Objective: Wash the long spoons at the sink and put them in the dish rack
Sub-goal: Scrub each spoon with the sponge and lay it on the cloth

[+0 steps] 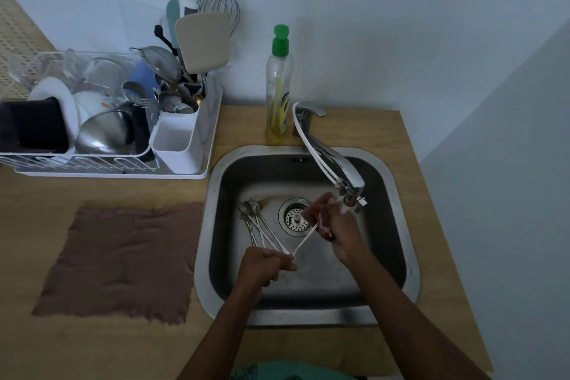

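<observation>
Inside the steel sink [398, 194], my left hand [262, 265] grips the handle ends of several long spoons [256, 222], whose bowls fan out to the left of the drain [296, 216]. One long spoon [305, 239] angles up from that hand to my right hand [333, 222]. My right hand curls round its bowl end, just below the tap's spout [350, 194]. The bowl itself is hidden in the fingers. The white dish rack [191, 174] stands on the counter at the left, full of dishes and utensils.
A dish soap bottle [279, 86] with a green cap stands behind the sink, beside the tap's base. A brown cloth [123, 259] lies flat on the wooden counter left of the sink. The rack's white cutlery holder [177, 142] faces the sink.
</observation>
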Demonstrator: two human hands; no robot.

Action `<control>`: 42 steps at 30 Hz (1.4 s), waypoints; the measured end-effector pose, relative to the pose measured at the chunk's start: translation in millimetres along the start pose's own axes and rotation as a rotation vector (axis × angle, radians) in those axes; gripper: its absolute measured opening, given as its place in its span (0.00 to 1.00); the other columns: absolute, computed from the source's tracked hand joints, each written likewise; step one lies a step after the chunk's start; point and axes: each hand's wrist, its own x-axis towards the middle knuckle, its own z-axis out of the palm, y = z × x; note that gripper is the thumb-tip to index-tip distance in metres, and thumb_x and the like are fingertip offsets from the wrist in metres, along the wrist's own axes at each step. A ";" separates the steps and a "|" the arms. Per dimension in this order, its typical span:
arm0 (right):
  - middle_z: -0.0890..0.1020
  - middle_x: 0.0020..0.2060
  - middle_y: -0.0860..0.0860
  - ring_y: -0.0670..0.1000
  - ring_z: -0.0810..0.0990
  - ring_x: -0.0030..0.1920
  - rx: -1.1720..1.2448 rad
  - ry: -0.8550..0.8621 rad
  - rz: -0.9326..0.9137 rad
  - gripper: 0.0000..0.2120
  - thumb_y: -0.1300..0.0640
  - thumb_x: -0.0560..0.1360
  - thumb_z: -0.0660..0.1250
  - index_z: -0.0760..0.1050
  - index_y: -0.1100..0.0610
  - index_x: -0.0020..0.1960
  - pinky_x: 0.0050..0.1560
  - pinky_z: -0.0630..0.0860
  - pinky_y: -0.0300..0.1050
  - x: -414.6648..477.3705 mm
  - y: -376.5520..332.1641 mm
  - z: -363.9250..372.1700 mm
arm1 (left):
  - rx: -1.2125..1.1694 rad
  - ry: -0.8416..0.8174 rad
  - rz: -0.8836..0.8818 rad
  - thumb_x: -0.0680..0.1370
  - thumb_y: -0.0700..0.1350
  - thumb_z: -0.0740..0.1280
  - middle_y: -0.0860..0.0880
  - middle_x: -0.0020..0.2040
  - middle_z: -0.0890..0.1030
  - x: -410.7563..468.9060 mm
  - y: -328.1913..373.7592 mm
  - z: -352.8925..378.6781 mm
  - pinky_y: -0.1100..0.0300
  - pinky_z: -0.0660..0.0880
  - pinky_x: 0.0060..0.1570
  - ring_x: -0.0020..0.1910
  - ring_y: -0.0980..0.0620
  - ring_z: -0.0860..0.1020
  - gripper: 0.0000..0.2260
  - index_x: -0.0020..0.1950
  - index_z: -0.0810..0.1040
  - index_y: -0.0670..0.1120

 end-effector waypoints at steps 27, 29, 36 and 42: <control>0.84 0.49 0.67 0.54 0.75 0.32 0.035 -0.127 -0.044 0.20 0.45 0.82 0.60 0.79 0.61 0.53 0.24 0.64 0.37 -8.6 3.4 -19.6 | 0.103 -0.054 0.004 0.72 0.40 0.75 0.51 0.38 0.86 -0.4 -7.3 -23.1 0.66 0.67 0.26 0.27 0.56 0.73 0.04 0.46 0.86 0.43; 0.85 0.49 0.63 0.53 0.83 0.36 0.003 -0.186 -0.020 0.17 0.49 0.84 0.58 0.78 0.62 0.56 0.29 0.70 0.38 -13.2 11.6 -13.4 | 0.141 -0.058 -0.003 0.71 0.41 0.75 0.51 0.38 0.86 -0.7 -7.1 -19.4 0.66 0.68 0.27 0.28 0.56 0.74 0.04 0.45 0.86 0.43; 0.86 0.48 0.63 0.54 0.79 0.36 0.056 -0.110 -0.025 0.14 0.50 0.83 0.61 0.81 0.57 0.49 0.25 0.67 0.37 -7.1 -4.1 -20.8 | 0.125 -0.088 -0.002 0.73 0.44 0.74 0.53 0.39 0.86 -3.1 -10.1 -20.9 0.65 0.72 0.32 0.29 0.56 0.75 0.05 0.45 0.85 0.44; 0.85 0.52 0.63 0.56 0.86 0.45 0.061 -0.163 0.024 0.15 0.53 0.83 0.61 0.77 0.65 0.59 0.39 0.81 0.44 -8.4 17.8 -14.0 | 0.101 -0.095 -0.040 0.72 0.42 0.75 0.52 0.40 0.86 -2.9 -7.7 -20.0 0.64 0.70 0.30 0.28 0.56 0.74 0.04 0.45 0.86 0.43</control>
